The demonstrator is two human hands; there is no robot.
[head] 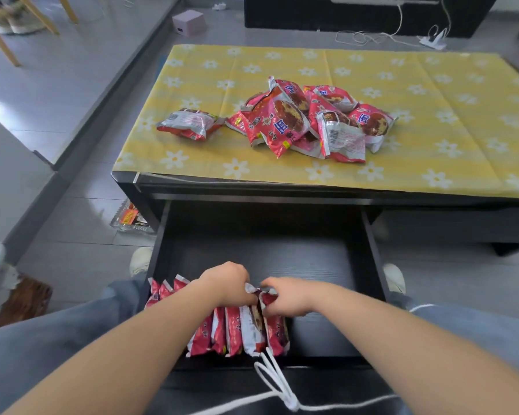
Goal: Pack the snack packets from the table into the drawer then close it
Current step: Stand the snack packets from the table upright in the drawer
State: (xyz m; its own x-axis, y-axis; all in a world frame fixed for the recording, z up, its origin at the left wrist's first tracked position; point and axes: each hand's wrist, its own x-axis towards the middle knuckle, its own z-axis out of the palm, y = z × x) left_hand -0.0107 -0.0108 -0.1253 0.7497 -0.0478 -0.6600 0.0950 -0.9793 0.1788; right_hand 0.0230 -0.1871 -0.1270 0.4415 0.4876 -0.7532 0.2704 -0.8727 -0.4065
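The black drawer (324, 253) stands pulled out below the table's front edge. Along its near left side several red snack packets (234, 330) stand on edge in a row. My left hand (229, 283) and my right hand (285, 296) meet over the right end of that row, both pinching the top of the last packet (274, 324). A pile of several red and silver snack packets (312, 118) lies on the yellow flowered tablecloth (432, 115), with one packet (189, 124) lying apart to its left.
The right half of the drawer floor is bare. A white cord (277, 384) hangs over the drawer's front panel. My knees and shoes flank the drawer. A glass dish (131, 218) sits on the floor left of the table, a pink box (189, 22) beyond it.
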